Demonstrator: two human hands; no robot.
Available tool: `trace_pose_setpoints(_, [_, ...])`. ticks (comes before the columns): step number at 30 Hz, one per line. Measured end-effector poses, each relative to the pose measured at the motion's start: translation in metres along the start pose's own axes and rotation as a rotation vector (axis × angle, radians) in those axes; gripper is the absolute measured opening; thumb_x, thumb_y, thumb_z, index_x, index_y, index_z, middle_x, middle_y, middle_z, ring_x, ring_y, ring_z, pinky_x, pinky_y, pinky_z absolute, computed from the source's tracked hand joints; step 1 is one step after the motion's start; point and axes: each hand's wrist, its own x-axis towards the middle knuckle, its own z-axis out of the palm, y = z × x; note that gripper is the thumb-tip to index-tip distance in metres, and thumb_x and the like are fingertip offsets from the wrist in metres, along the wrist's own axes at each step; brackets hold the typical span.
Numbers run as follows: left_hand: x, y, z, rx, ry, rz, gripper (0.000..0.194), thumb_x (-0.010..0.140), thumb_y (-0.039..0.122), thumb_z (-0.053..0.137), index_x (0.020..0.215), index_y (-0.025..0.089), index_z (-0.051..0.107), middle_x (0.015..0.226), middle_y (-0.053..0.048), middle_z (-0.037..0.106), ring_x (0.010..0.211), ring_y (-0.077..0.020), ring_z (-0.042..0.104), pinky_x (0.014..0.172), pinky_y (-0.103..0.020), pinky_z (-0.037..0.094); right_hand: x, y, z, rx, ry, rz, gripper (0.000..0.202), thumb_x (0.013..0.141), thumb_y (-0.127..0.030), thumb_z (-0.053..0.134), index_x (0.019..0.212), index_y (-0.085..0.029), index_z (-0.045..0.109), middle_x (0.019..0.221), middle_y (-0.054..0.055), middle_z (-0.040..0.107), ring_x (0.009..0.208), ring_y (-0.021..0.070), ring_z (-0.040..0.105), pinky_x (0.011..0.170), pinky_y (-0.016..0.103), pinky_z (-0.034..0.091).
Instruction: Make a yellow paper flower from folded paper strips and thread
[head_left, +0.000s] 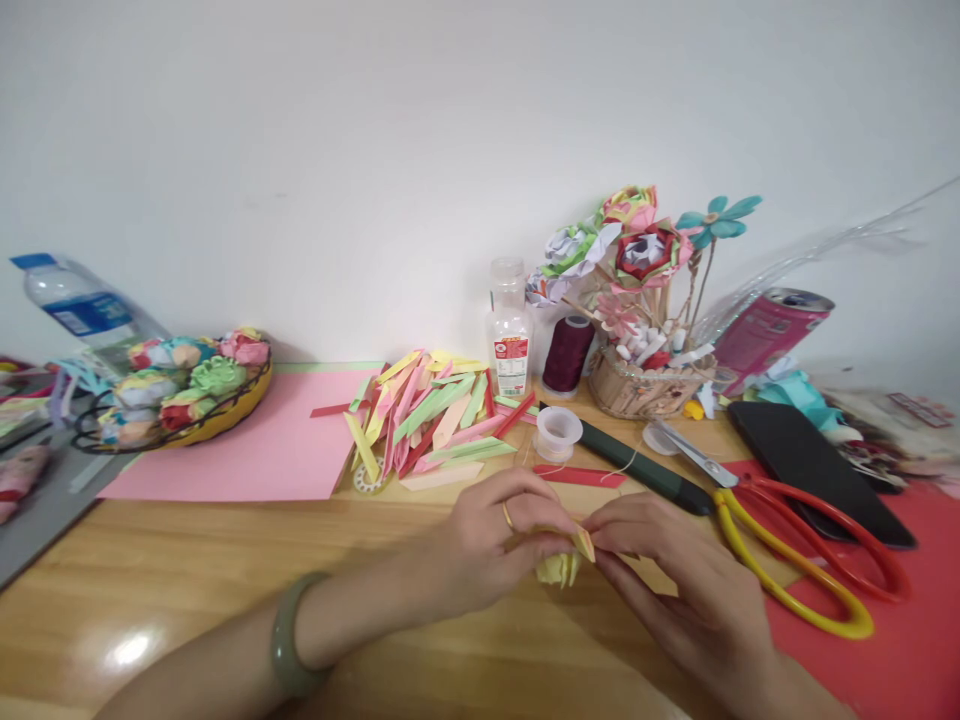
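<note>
In the head view, my left hand (487, 535) pinches a pale yellow folded paper piece (559, 570) above the wooden table. A ring is on one finger and a green bangle circles the wrist. My right hand (686, 575) meets it from the other side, thumb and fingertips closed at the peach-yellow tip of the paper. The fingers cover part of the paper, so its full shape is hidden. Just beyond my hands lie a red paper strip (577, 476) and a small white spool (558, 434) with loose thread.
A pile of folded paper strips (442, 410) lies on pink sheets (247, 440). Scissors (795, 540), a green-black pen-shaped tool (637, 462) and a phone (817, 470) are at right. Behind stand a glass bottle (511, 340), maroon thread (568, 355) and a basket (637, 388) of paper flowers.
</note>
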Motion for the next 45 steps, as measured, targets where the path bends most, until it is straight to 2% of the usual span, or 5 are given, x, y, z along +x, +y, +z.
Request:
trace_pose_setpoints(13, [0.002, 0.0, -0.003, -0.016, -0.034, -0.004, 0.007, 0.082, 0.02, 0.054, 0.078, 0.017, 0.06, 0.077, -0.003, 0.056, 0.07, -0.011, 0.056, 0.066, -0.022, 0.048, 0.001, 0.001, 0.0, 0.022, -0.035, -0.014, 0.024, 0.078, -0.003, 0.052, 0.089, -0.024, 0.05, 0.077, 0.002, 0.061, 0.071, 0.0149, 0.06, 0.062, 0.028, 0.05])
trace_pose_setpoints(23, [0.011, -0.004, -0.011, -0.154, -0.227, -0.095, 0.012, 0.081, 0.022, 0.056, 0.072, 0.015, 0.059, 0.073, -0.005, 0.062, 0.071, -0.0124, 0.056, 0.069, -0.025, 0.045, 0.003, 0.004, 0.0, 0.172, -0.143, 0.076, 0.018, 0.082, -0.006, 0.045, 0.078, -0.024, 0.046, 0.074, 0.0, 0.057, 0.068, 0.0141, 0.057, 0.06, 0.026, 0.046])
trace_pose_setpoints(26, [0.014, -0.002, -0.011, -0.243, -0.233, -0.197, 0.015, 0.08, 0.024, 0.058, 0.068, 0.015, 0.057, 0.071, -0.004, 0.061, 0.069, -0.0121, 0.054, 0.067, -0.025, 0.043, 0.004, 0.003, 0.0, 0.246, -0.169, 0.142, 0.016, 0.082, -0.008, 0.046, 0.077, -0.024, 0.046, 0.074, -0.001, 0.057, 0.069, 0.0132, 0.057, 0.059, 0.024, 0.046])
trace_pose_setpoints(37, [0.014, -0.004, -0.008, -0.703, -0.271, -0.78, 0.021, 0.067, 0.026, 0.069, 0.075, 0.014, 0.053, 0.075, 0.001, 0.053, 0.066, -0.0075, 0.05, 0.064, -0.022, 0.04, 0.007, 0.002, 0.001, 0.372, -0.217, 0.542, 0.017, 0.081, -0.03, 0.056, 0.068, -0.02, 0.051, 0.065, -0.002, 0.055, 0.06, 0.012, 0.052, 0.054, 0.023, 0.044])
trace_pose_setpoints(45, [0.012, -0.013, 0.0, -0.882, -0.196, -0.989, 0.037, 0.046, 0.02, 0.081, 0.068, 0.013, 0.053, 0.065, 0.002, 0.06, 0.059, -0.0076, 0.055, 0.062, -0.023, 0.041, 0.009, 0.006, 0.006, 0.631, -0.133, 0.735, 0.025, 0.073, -0.039, 0.064, 0.066, -0.018, 0.051, 0.062, -0.003, 0.052, 0.057, 0.0109, 0.051, 0.051, 0.022, 0.042])
